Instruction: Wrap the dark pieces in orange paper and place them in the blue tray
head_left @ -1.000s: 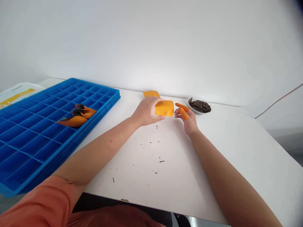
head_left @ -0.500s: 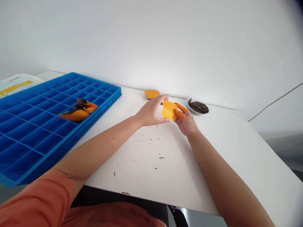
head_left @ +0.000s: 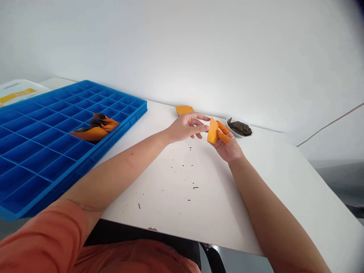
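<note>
My right hand, with orange finger cots on two fingers, pinches a small orange paper piece above the white table. My left hand hovers just left of the piece with its fingers spread, touching or nearly touching its edge. A second orange piece lies flat on the table behind my left hand. A small white dish of dark brown chips sits just behind my right hand.
A large blue compartment tray covers the table's left part, with several folded orange packets with dark tips in its cells. A white box with a yellow label stands at far left. Dark crumbs dot the table.
The orange piece passed from my left hand to my right hand and turned more edge-on. My left hand let go and its fingers spread.
</note>
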### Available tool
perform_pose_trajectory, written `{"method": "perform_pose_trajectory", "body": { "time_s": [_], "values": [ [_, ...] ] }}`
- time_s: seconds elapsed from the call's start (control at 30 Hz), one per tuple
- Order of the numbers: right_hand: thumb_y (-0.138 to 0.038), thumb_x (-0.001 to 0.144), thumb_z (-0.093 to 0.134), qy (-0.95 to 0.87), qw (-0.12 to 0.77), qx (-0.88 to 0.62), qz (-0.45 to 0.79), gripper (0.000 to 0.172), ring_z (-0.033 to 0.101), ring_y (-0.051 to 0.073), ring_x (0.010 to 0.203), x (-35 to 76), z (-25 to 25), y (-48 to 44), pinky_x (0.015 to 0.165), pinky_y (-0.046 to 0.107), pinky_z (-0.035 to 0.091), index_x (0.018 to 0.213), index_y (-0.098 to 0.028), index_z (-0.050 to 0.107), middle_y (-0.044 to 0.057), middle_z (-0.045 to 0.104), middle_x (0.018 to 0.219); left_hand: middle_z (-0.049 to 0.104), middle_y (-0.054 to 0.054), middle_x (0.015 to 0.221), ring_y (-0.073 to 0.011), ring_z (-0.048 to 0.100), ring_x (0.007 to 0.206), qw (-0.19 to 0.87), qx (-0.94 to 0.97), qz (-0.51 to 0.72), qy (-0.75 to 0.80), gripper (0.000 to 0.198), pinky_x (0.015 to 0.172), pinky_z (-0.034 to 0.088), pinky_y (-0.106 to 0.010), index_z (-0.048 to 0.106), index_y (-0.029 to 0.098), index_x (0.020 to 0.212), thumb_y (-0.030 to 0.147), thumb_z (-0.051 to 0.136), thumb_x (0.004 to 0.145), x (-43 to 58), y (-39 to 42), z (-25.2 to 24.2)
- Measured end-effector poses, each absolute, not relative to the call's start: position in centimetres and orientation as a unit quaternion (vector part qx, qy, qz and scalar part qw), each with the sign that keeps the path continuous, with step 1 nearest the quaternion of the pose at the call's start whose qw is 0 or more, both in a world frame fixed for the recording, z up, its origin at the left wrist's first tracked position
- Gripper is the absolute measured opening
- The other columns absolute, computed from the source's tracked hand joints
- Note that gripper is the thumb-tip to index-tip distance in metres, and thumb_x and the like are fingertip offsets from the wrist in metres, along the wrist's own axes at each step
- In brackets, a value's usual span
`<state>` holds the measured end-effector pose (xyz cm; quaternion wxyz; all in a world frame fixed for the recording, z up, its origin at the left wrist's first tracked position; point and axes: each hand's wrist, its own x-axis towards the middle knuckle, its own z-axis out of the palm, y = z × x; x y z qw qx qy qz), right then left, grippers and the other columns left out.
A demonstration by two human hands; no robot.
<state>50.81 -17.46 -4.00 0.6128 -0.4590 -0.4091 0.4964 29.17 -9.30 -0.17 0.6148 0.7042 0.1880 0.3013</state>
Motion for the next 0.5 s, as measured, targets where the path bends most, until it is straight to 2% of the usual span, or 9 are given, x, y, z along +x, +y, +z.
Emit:
{"method": "perform_pose_trajectory", "body": {
  "time_s": [0.27,0.5],
  "values": [
    [-0.050,0.071,0.089,-0.417,0.600,-0.475,0.490,0.049,0.073,0.020,0.100,50.8,-4.4,-17.4,0.087,0.040,0.062,0.116,-0.040,0.075,-0.003,0.079,0.113,0.079,-0.009,0.107,-0.0137,0.074,0.080,0.643,0.694,0.274,0.173,0.052,0.072,0.054,-0.028,0.070,0.021,0.123,0.051,0.081,0.082,29.4,-8.8,-1.2],
    [-0.048,0.071,0.090,-0.409,0.605,-0.463,0.503,0.046,0.073,0.018,0.097,50.7,-4.4,-17.4,0.085,0.039,0.062,0.114,-0.042,0.075,-0.004,0.079,0.111,0.079,-0.008,0.108,-0.0131,0.074,0.082,0.653,0.687,0.269,0.169,0.054,0.075,0.055,-0.029,0.069,0.021,0.123,0.053,0.081,0.082,29.4,-8.7,-1.4]
  ]
}}
